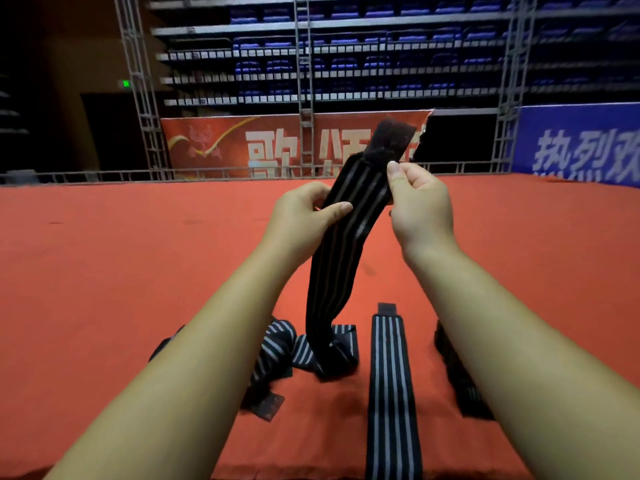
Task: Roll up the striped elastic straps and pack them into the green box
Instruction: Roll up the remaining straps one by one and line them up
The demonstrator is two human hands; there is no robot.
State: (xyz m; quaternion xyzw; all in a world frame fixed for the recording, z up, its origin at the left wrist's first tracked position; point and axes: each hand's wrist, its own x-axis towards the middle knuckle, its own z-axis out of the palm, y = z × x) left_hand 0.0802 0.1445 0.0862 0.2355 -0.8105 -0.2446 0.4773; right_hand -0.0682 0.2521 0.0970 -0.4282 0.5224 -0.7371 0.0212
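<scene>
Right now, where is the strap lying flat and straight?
In the head view, the flat strap lies low on the red cloth, right of the crumpled strap heap and left of the right forearm.

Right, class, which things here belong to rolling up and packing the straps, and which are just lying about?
Job: black white-striped elastic strap held up; left hand; right hand; crumpled striped strap heap; flat striped strap; dark strap by right forearm. No green box in view.
Just there: red table cloth; red banner; blue banner; grey metal truss; blue seats.
</scene>
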